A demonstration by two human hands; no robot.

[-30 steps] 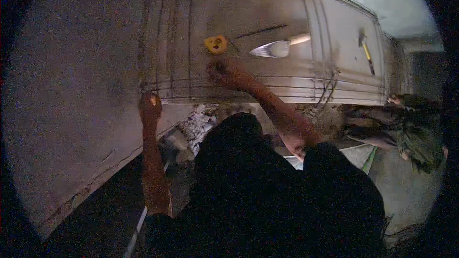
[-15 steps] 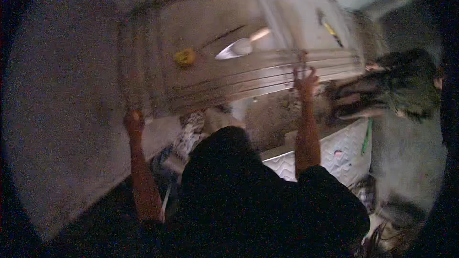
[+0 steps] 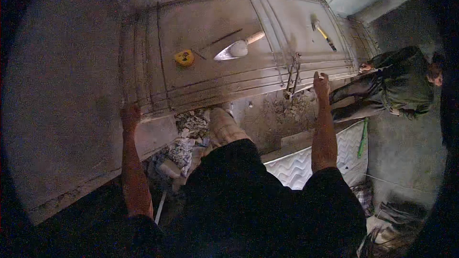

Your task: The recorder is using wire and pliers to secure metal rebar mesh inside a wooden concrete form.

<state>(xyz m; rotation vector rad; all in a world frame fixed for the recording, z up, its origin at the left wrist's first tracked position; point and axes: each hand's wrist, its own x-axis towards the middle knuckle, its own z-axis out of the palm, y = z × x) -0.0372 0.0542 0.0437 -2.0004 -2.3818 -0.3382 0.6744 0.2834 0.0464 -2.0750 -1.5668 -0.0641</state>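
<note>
The left hand (image 3: 130, 117) is at the near corner of the bench (image 3: 210, 24), perhaps for steadiness; whether it grips I cannot tell. The right hand (image 3: 322, 83), fingers apart and seemingly empty, has a dark pincer-like tool (image 3: 290, 71) just left of it across the rods (image 3: 161, 43), probably for easy reach; beyond both hands, the tape measure (image 3: 184, 58), trowel (image 3: 234, 49) and hammer (image 3: 325, 35) lie between rods, likely out of the way.

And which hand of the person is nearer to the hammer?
Right. The right hand is below the hammer in the picture; the left hand is much farther away, to the left and lower.
</note>
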